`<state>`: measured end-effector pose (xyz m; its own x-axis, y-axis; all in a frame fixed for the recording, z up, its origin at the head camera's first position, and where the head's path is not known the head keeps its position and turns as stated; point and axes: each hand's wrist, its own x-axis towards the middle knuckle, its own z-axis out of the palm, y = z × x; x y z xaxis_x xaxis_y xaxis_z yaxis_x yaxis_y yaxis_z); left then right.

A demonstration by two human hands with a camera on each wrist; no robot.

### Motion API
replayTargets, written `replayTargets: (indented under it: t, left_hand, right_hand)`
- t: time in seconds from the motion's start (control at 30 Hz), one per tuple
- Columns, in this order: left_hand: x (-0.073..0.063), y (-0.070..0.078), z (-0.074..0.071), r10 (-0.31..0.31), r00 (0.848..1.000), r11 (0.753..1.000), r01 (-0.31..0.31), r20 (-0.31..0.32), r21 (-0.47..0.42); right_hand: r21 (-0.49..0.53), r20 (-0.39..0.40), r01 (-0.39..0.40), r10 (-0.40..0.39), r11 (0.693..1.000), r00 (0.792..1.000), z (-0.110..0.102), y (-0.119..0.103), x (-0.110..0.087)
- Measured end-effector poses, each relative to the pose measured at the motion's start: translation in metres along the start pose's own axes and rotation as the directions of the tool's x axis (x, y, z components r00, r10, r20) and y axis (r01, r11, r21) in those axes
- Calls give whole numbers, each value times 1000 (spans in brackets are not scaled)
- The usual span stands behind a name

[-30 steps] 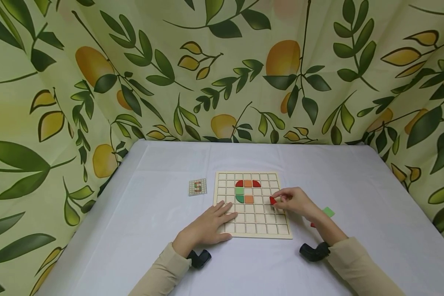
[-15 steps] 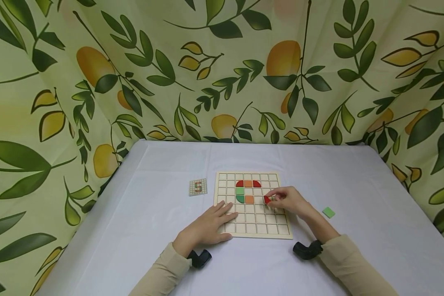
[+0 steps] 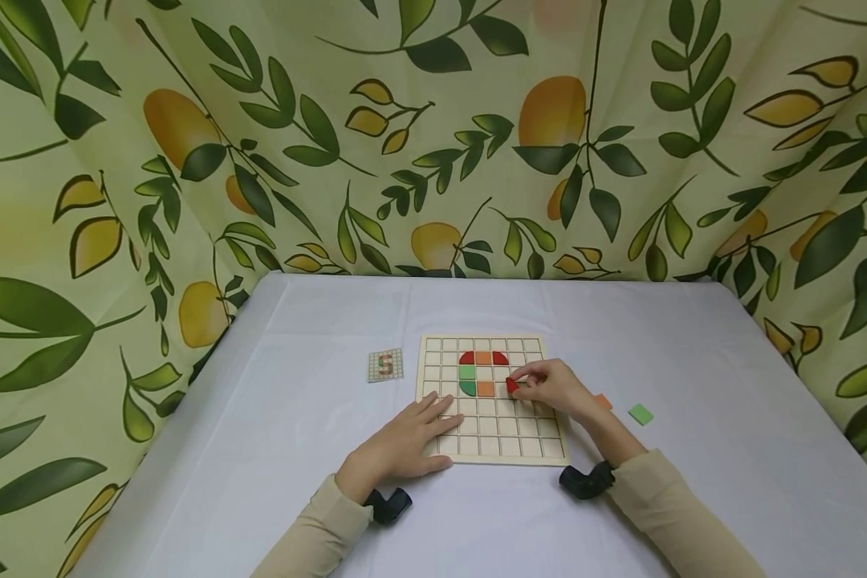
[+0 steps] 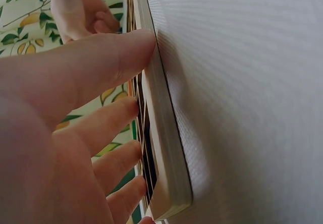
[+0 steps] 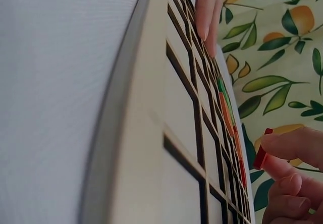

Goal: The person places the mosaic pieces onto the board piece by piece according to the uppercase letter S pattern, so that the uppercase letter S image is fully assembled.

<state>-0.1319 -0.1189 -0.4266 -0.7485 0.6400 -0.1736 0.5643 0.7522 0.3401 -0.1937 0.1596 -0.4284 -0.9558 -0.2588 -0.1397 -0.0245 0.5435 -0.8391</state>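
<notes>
A wooden grid board [image 3: 506, 449] lies on the white-covered table, with red, orange and green tiles in several of its upper cells. My left hand [image 3: 405, 437] rests on the board's lower left, fingers spread over the cells and thumb at the near edge. Between thumb and fingertip, my right hand [image 3: 556, 389] pinches a small red tile [image 3: 511, 386] just above the grid, right of the orange tile [image 3: 486, 388]. In the right wrist view the red tile [image 5: 263, 148] stands tilted and apart from the board.
A small pattern card [image 3: 385, 365] lies left of the board. To the right, a green tile [image 3: 641, 414] and an orange tile [image 3: 603, 401], partly behind the right forearm, lie on the cloth [image 3: 318, 337]. A leaf-and-fruit curtain [image 3: 433, 160] hangs around the table.
My right hand has moved left over the board with the red tile, toward the orange tile. The loose orange tile has come into view beside the forearm. The left hand stays put.
</notes>
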Motion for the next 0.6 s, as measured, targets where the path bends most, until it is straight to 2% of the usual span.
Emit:
replayTargets:
  t: [0.3,0.6]
  left_hand:
    - [-1,0,0,-6,1000,1000,6,2,2]
    - [-2,1,-2,6,1000,1000,-6,-2,2]
  right_hand:
    - [-15,5,32,-32,999,999,6,-2,5]
    - [-40,-22,4,-4,999,1000,13,-2,10]
